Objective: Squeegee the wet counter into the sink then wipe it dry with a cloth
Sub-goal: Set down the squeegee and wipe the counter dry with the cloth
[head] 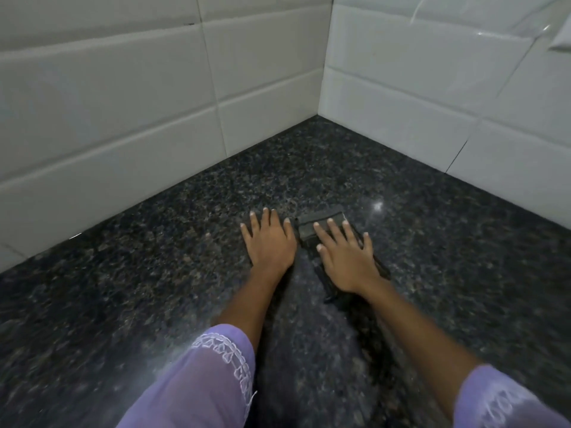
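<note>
2 lilac sleeves (197, 375); 2 hands: left hand (269, 242) flat on counter (123, 288), right hand (346, 257) pressing 1 cloth (321, 222).

Both arms are bare from the elbow down, and each wears a loose lilac sleeve (197, 381) of thin, slightly sheer cloth, its hem trimmed with white lace-like embroidery (230, 359); no rings, watch or bangles show on the left hand (270, 245) or right hand (347, 257)

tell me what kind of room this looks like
Probably a kitchen, or perhaps a bathroom: a dark speckled stone counter meets white tiled walls in a corner, and the right hand presses a dark cloth flat.
</note>
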